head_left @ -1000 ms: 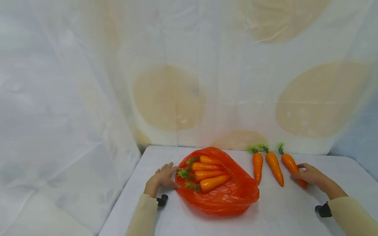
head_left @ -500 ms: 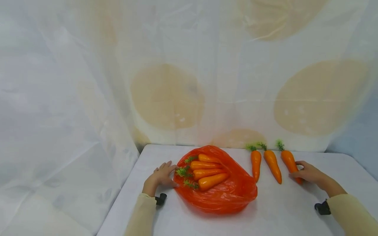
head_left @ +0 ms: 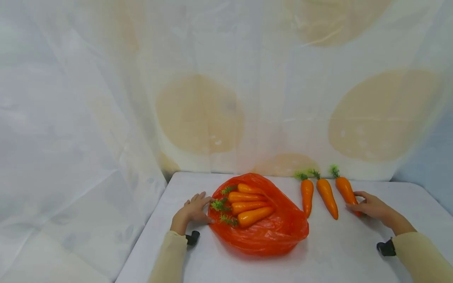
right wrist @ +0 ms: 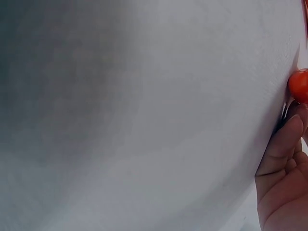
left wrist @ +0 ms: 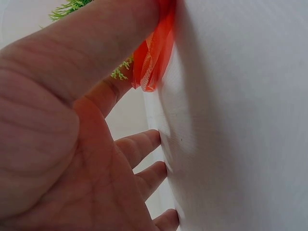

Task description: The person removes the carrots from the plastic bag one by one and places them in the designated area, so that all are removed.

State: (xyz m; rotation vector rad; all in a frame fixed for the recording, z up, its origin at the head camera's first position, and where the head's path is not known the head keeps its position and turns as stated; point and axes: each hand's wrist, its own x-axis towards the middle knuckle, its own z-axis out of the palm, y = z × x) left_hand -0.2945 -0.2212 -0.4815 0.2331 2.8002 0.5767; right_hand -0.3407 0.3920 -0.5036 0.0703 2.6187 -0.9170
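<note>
A red plastic bag (head_left: 269,236) lies open on the table with several orange carrots (head_left: 255,217) with green tops in its mouth. My left hand (head_left: 191,212) rests at the bag's left rim, thumb and index touching its edge. In the left wrist view the thumb (left wrist: 96,43) lies over the bag's edge (left wrist: 153,62), while outstretched fingers touch the table. My right hand (head_left: 371,206) holds the lower end of the rightmost loose carrot (head_left: 345,188) between thumb and fingers. A carrot's rounded end (right wrist: 299,86) shows beside those fingers in the right wrist view.
Two more loose carrots, a left one (head_left: 307,196) and a middle one (head_left: 327,198), lie between bag and right hand. The white table (head_left: 332,251) ends at a pale hanging sheet (head_left: 283,98) with beige spots.
The lower end of the rightmost carrot has swung left and slightly away, moved by my right hand. My left hand and the bag stay put, while the head view has shifted slightly.
</note>
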